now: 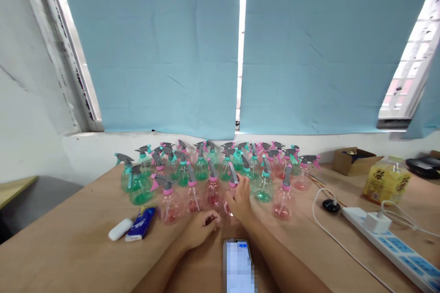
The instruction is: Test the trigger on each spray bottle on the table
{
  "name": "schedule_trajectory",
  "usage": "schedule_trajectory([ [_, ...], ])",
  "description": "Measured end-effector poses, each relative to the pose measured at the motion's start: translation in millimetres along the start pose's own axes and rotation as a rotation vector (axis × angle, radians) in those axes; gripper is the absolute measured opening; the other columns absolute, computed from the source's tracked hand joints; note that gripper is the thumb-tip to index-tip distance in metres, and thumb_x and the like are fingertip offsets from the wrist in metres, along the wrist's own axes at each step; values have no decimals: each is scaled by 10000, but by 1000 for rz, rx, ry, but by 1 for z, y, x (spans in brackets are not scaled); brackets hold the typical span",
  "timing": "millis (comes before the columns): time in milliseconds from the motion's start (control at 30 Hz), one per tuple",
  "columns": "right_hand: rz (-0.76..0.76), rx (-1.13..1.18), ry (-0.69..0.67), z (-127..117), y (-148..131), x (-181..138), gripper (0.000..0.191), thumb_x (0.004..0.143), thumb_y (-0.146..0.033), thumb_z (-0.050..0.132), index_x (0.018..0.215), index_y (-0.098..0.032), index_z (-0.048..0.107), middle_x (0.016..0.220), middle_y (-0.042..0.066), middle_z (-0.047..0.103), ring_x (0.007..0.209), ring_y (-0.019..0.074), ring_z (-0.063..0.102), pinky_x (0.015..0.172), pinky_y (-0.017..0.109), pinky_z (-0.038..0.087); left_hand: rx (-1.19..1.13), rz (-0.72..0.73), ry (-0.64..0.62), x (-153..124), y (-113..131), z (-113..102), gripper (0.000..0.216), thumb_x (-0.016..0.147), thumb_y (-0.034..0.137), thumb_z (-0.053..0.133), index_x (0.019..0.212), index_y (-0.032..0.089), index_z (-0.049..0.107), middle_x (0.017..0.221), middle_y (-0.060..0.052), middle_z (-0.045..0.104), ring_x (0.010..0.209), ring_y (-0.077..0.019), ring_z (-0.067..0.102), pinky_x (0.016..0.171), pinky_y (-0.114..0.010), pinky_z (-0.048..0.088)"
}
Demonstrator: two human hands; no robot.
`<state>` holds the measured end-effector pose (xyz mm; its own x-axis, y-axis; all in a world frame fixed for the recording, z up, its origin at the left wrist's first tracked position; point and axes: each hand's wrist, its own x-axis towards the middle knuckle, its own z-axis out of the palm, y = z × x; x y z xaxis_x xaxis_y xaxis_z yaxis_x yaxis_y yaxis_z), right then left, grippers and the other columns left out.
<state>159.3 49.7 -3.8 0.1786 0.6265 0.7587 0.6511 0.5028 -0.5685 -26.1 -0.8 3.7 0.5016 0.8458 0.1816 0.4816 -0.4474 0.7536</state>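
Note:
My right hand (pixel 242 199) is closed round a clear pink spray bottle (pixel 228 206) with a grey trigger head and pink collar, in the front row. The bottle is upright, and my fingers hide its right side. My left hand (pixel 201 228) rests on the table just left of it, fingers loosely curled with nothing visible in them. Close by stand another pink spray bottle (pixel 213 197) and, further left, one more pink spray bottle (pixel 171 210). A green spray bottle (pixel 264 188) is to the right of my right hand. Between my forearms lies a phone (pixel 237 265), its screen lit and partly blurred.
Several more pink and green spray bottles crowd behind. At left lie a white case (pixel 120 230) and a blue packet (pixel 141 224). At right are a power strip (pixel 395 242) with a white cable, a black disc (pixel 331 205), a cardboard box (pixel 354 165) and a yellow-labelled jug (pixel 387 183).

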Motion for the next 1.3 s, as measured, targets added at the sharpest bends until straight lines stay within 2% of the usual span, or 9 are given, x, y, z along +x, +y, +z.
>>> schedule_trajectory([
  [100,11,-47,-5,3,7,0,436,887,-328,503,1293,-185,436,1177,133,506,1090,305,480,945,524,391,3,1,4,0,-1,0,269,943,376,485,828,176,622,791,-4,663,759,-157,594,714,-241,420],
  [400,-26,77,-13,4,16,4,530,922,-404,522,1393,-204,385,1263,140,504,1192,292,468,1010,499,390,11,-13,5,0,3,0,308,946,415,473,818,176,620,747,0,638,733,-158,573,681,-240,405],
  [500,-34,111,48,-3,13,3,556,904,-439,542,1379,-192,392,1265,149,482,1214,298,451,1030,513,366,4,-22,1,0,1,0,299,939,420,484,832,178,625,746,0,641,730,-160,575,681,-240,407],
  [600,-26,141,167,-13,10,7,426,961,-409,426,1329,-196,455,1276,145,460,1244,283,428,1058,513,324,-9,-25,-13,0,1,-1,310,937,437,490,840,177,626,754,-3,648,742,-165,586,684,-239,412],
  [700,49,136,211,-22,13,19,429,995,-405,336,1354,-223,483,1404,135,388,1336,274,354,1106,515,250,-17,-28,-23,-1,2,-2,328,944,446,481,830,174,626,759,-4,651,755,-169,593,691,-240,412],
  [867,313,195,54,-24,31,42,520,999,-497,269,1350,-246,559,1550,105,295,1424,302,239,1147,558,71,-31,-18,-33,-1,2,-3,321,952,429,472,841,174,632,774,-4,651,758,-166,595,701,-244,414],
  [1067,431,350,-29,-16,44,50,569,959,-602,300,1269,-276,648,1440,76,472,1383,305,270,1136,531,174,-35,-20,-32,0,3,-3,318,947,429,480,839,170,628,781,-8,650,752,-164,588,697,-244,415],
  [1233,493,266,-89,-13,41,54,655,937,-656,279,1331,-248,607,1512,74,399,1398,336,241,1137,507,168,-19,-20,-33,0,2,-3,317,954,426,469,851,173,630,773,-3,646,758,-165,593,705,-245,418],
  [1300,476,231,-105,-14,39,58,661,941,-647,266,1324,-234,613,1490,84,436,1413,328,230,1139,484,160,-13,-22,-32,0,0,-3,323,958,428,461,855,174,631,769,-3,649,756,-166,595,701,-244,418],
])
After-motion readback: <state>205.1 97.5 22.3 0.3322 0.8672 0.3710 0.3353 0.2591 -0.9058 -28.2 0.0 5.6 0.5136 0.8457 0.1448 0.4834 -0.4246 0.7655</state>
